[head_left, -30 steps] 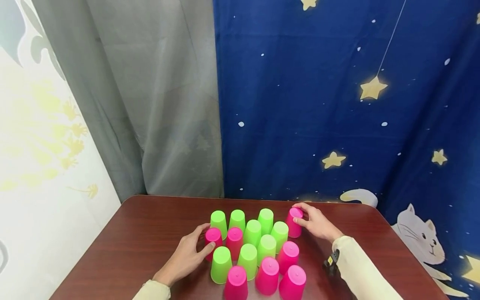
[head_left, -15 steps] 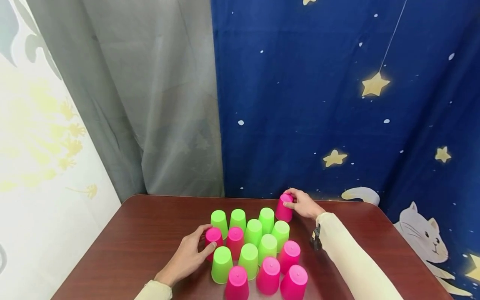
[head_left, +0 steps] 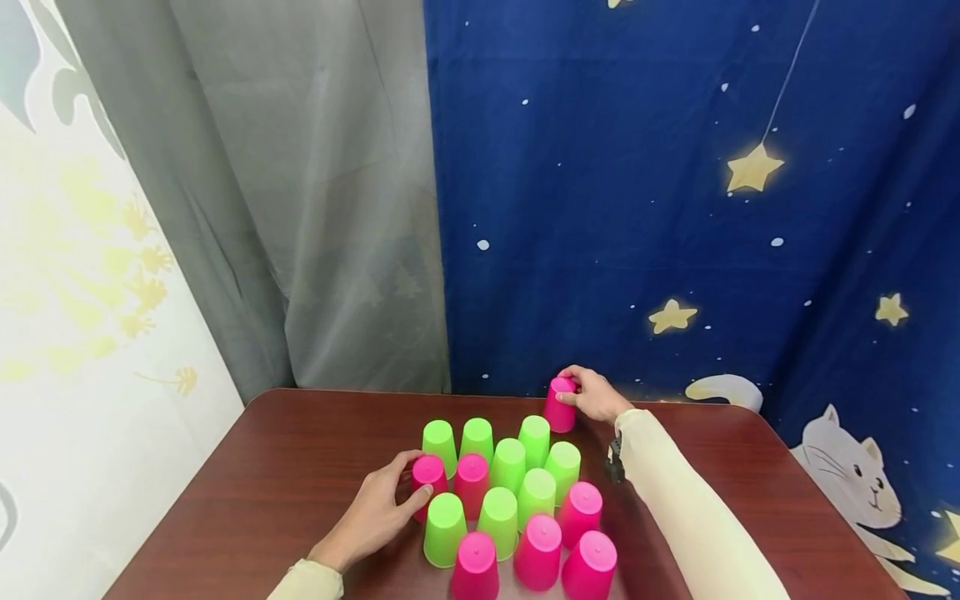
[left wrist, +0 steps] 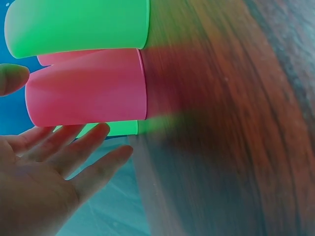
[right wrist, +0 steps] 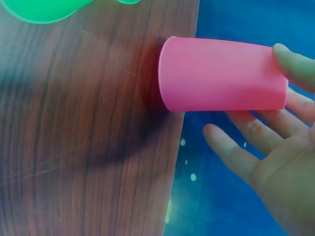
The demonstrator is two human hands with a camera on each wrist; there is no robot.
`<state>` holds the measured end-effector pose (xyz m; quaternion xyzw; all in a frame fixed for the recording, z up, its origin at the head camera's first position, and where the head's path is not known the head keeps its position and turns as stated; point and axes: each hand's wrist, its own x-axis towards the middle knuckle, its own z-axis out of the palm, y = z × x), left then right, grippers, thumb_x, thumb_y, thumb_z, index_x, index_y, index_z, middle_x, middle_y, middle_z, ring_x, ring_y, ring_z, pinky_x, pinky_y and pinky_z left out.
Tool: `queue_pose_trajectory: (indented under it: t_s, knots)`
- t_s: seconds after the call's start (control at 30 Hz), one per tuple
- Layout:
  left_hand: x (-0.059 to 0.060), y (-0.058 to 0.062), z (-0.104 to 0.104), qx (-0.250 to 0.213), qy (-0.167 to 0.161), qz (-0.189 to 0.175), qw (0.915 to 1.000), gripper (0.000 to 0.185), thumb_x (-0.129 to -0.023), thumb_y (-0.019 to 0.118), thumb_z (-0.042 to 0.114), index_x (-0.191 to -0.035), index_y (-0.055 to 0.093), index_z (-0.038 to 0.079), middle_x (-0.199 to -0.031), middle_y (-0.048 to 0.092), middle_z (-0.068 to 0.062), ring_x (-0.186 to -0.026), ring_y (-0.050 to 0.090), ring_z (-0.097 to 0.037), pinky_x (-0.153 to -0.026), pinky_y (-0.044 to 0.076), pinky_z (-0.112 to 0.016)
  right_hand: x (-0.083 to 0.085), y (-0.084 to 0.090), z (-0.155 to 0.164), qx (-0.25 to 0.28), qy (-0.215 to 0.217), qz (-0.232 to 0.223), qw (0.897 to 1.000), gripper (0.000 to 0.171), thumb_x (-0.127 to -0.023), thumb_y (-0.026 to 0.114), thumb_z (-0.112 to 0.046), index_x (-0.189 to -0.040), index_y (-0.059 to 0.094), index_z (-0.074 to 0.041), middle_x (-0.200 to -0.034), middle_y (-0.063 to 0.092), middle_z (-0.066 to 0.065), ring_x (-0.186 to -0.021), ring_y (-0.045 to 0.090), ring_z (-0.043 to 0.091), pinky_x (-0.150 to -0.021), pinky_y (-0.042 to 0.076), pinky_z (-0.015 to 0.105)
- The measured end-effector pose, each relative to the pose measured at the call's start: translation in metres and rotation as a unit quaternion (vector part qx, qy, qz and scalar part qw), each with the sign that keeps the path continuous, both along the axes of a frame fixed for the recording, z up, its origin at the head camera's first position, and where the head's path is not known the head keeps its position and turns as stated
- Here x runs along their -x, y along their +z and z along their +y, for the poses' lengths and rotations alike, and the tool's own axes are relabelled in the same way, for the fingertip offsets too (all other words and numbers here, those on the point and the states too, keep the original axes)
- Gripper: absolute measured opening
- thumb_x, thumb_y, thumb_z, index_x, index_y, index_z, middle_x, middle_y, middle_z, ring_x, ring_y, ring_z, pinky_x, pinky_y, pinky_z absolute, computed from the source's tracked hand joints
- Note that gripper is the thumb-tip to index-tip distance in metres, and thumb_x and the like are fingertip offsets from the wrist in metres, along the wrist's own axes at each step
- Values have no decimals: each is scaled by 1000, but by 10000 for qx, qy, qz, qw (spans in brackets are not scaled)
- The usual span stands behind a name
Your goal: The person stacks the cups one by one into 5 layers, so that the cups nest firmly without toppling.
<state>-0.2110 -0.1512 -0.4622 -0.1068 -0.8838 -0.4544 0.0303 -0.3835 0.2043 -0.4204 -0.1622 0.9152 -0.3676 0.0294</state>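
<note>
right hand [head_left: 594, 395] pinching far pink cup [head_left: 559, 404] by its top at table [head_left: 300, 467] back edge, left hand [head_left: 377, 510] fingers curled round left pink cup [head_left: 427, 480] in upside-down cup cluster

A dark wooden table [head_left: 285, 467] carries upturned plastic cups — 8 green [head_left: 507, 463], 7 pink [head_left: 537, 552].
</note>
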Motion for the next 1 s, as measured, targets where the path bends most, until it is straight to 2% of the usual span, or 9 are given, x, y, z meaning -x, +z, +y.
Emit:
queue_pose_trajectory:
  t_s: [0.2, 0.43, 0.77, 1.0]
  knots:
    - [0, -1, 1, 53, 10, 61, 10000, 49, -91, 74, 28, -134, 55, 11, -122, 69, -5, -113, 67, -22, -97, 57, -43, 6, -2, -10, -35, -113, 34, 9999, 31, -93, 69, -8, -121, 60, 1, -109, 68, 20, -96, 63, 27, -89, 54, 40]
    - [3, 0, 2, -26, -22, -4, 10000, 49, -91, 73, 26, -134, 55, 11, -122, 68, -5, -113, 67, -21, -97, 57, -42, 13, -3, -21, -164, 32, 165, 9997, 31, -91, 70, -8, -120, 60, 0, -104, 70, 19, -94, 64, 26, -88, 54, 41]
    - [4, -1, 2, 92, -56, 93, 9999, 49, -92, 72, 25, -136, 54, 11, -120, 69, -3, -108, 68, -18, -94, 58, -40, 19, -7, -28, -58, -33, 6, 10000, 31, -90, 71, -9, -118, 61, 0, -103, 70, 18, -91, 64, 25, -84, 52, 34]
    - [5, -2, 4, 86, -28, 27, 10000, 50, -91, 73, 25, -136, 54, 12, -122, 68, -3, -110, 67, -19, -95, 58, -40, 19, -7, -28, -138, -38, -61, 9999, 31, -92, 70, -11, -120, 60, 0, -105, 70, 18, -92, 64, 25, -86, 53, 36]
